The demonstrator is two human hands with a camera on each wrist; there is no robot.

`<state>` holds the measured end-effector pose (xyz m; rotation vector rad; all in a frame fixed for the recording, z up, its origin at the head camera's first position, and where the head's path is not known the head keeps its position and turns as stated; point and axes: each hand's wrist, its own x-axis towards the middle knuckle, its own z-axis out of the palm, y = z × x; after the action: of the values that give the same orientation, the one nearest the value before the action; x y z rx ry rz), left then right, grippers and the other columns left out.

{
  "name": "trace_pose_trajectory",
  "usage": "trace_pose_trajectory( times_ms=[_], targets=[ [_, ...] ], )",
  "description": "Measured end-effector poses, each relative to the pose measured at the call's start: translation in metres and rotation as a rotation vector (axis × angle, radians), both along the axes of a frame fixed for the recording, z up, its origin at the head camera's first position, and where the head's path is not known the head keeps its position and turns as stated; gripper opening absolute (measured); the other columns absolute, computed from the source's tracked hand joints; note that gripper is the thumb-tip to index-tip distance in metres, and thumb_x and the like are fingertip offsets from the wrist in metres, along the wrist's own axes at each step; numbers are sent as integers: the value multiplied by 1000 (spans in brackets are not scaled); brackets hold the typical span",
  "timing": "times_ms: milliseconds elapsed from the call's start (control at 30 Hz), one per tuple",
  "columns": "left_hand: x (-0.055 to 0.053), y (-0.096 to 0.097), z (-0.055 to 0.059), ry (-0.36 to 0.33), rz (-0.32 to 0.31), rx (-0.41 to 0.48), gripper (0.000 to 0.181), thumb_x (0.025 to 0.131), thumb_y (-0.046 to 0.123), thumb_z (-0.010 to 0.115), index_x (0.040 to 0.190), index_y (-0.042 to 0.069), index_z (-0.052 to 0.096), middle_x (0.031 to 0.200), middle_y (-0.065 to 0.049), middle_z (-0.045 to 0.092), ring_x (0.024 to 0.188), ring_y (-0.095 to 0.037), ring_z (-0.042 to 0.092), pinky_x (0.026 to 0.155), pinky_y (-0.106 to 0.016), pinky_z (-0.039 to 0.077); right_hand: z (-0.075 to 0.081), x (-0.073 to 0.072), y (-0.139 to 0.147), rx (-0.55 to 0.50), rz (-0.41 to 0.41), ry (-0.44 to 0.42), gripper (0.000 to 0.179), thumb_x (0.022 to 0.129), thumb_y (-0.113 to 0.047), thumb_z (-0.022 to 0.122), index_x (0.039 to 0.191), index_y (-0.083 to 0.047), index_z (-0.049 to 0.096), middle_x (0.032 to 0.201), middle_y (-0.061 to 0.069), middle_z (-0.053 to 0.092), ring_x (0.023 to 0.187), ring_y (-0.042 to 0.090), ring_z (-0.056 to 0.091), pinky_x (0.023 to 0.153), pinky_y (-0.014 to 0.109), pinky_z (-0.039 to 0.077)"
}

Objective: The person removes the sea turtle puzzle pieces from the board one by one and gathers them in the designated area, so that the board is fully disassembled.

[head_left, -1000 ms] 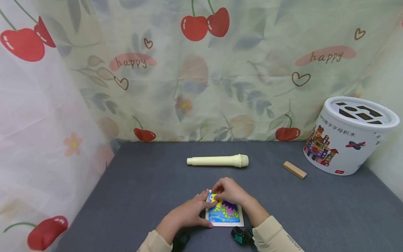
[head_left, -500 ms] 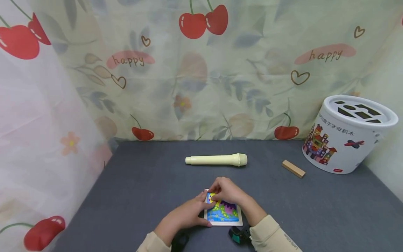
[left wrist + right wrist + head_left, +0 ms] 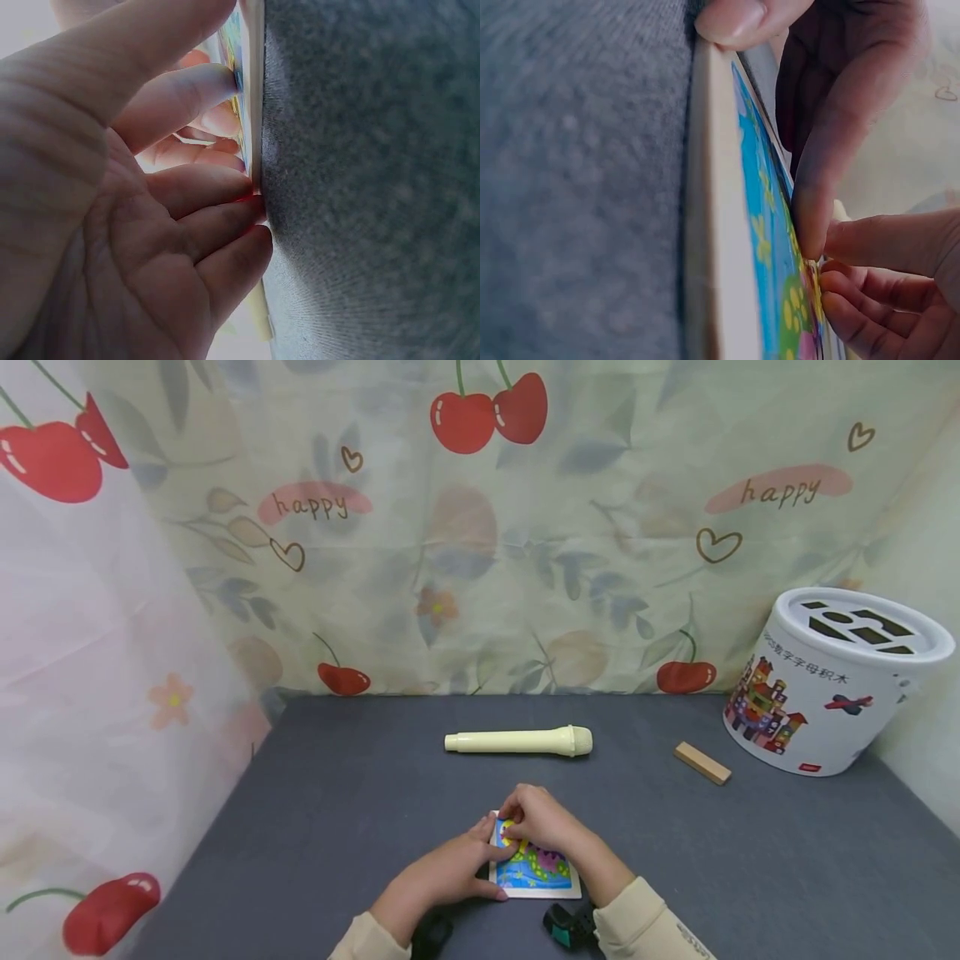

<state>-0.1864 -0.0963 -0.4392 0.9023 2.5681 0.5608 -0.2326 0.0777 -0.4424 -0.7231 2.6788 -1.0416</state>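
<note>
The worktop (image 3: 337,793) is bearing a white bucket (image 3: 832,706) at right. The left hand (image 3: 453,864) is resting straightened fingers on a picture board (image 3: 536,878) lying front centre; the right hand (image 3: 546,822) is touching its upper left, whether grasping, I cannot tell.

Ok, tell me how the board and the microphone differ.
The board is flat and many-coloured; the microphone is long, rounded and plain pale yellow. The left hand touches the board; no hand touches the microphone. Both lie on the dark table.
</note>
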Motion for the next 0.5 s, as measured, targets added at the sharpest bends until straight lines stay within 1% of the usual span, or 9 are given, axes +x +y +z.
trace_pose_trajectory(
  times_ms=[100, 200, 333, 500],
  targets=[
    [0, -1, 1, 6, 3, 0, 60, 80, 35, 71, 135, 18, 51, 152, -21, 21, 141, -32, 23, 108, -43, 34, 0, 0, 0, 4, 15, 30, 13, 76, 1, 71, 90, 0, 72, 80, 4, 57, 70, 10, 51, 59, 21, 43],
    [1, -1, 2, 17, 9, 2, 60, 80, 35, 71, 134, 19, 51, 152, -22, 21, 141, -32, 24, 108, -43, 34, -1, 0, 0, 2, 10, 39, 13, 77, 0, 70, 90, 0, 72, 80, 4, 56, 71, 11, 51, 60, 21, 42],
    [2, 0, 4, 24, 9, 7, 60, 80, 34, 72, 134, 18, 52, 152, -23, 22, 140, -33, 25, 107, -43, 34, -4, 0, 0, -13, -19, 16, 10, 78, -2, 70, 88, -1, 70, 81, 3, 55, 72, 11, 52, 60, 21, 43],
    [2, 1, 4, 0, 14, -3, 59, 80, 36, 71, 134, 19, 52, 153, -20, 20, 141, -32, 23, 108, -44, 34, -7, -1, 0, -33, -57, -5, 6, 79, -1, 66, 85, -3, 68, 80, 3, 53, 70, 11, 50, 58, 20, 42]
  ],
)
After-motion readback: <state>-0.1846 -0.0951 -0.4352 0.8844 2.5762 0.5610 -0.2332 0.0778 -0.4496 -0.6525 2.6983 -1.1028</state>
